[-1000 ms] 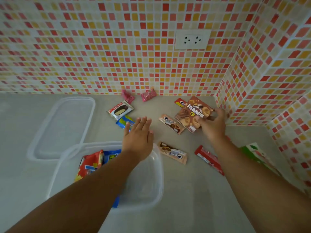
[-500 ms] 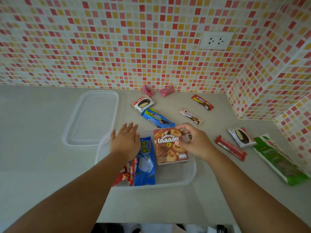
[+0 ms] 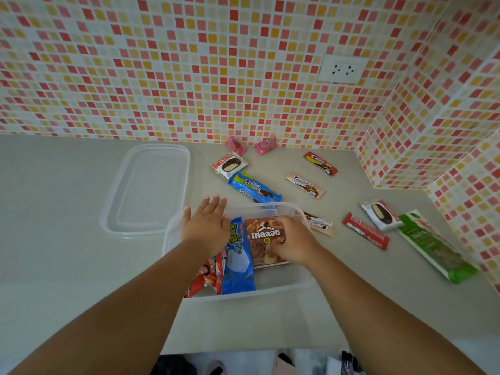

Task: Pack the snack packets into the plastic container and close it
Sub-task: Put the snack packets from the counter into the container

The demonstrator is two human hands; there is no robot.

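The clear plastic container (image 3: 286, 286) stands on the counter in front of me. Inside lie a red packet (image 3: 207, 277), a blue packet (image 3: 238, 262) and a brown snack box (image 3: 263, 239). My right hand (image 3: 292, 240) lies on the brown box inside the container, fingers curled over its right edge. My left hand (image 3: 207, 226) hovers flat over the container's left part, fingers straight. The clear lid (image 3: 148, 190) lies to the left of the container.
Loose packets lie on the counter: a white choco pie (image 3: 229, 165), a blue Oreo (image 3: 254, 188), two pink sweets (image 3: 250, 144), red (image 3: 320, 163) and beige (image 3: 305, 184) bars, a red stick (image 3: 365, 230), a green bag (image 3: 435, 246). Tiled walls stand behind and right.
My right hand carried the brown box from the back of the counter into the container and lowered it beside the blue packet. My left hand stayed over the container's left side.
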